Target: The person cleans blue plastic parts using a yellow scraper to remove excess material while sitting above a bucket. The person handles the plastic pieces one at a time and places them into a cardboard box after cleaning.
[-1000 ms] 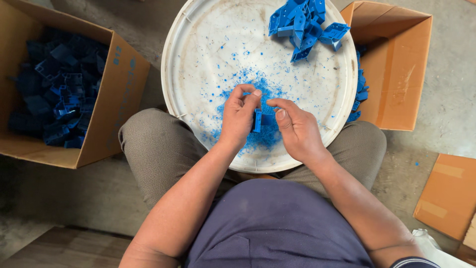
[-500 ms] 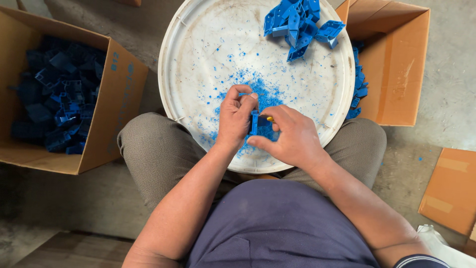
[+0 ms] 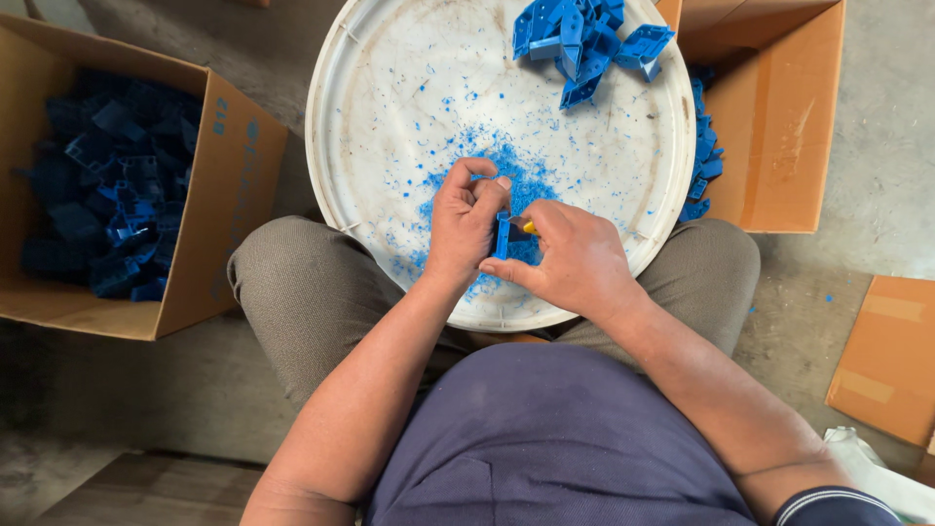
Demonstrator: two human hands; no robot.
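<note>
- The left hand (image 3: 463,219) pinched a small blue plastic part (image 3: 503,237) upright over the white round lid (image 3: 390,117), so the blue shavings (image 3: 506,170) fell on it.
- The right hand (image 3: 570,258) was closed around a tool, maybe a small knife with a yellow handle (image 3: 528,227), pressed against the part.
- Both wrists were bent inward, above the lap.
- More blue parts (image 3: 584,39) lay at the far rim; a cardboard box (image 3: 209,214) of them stood left.

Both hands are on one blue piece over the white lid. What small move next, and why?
Probably draw the yellow-handled tool in the right hand along the edge of the blue plastic piece, which the left hand pinches upright. Blue shavings already lie on the white lid beneath, so the trimmings should land there. I cannot see the tool's tip.
</note>
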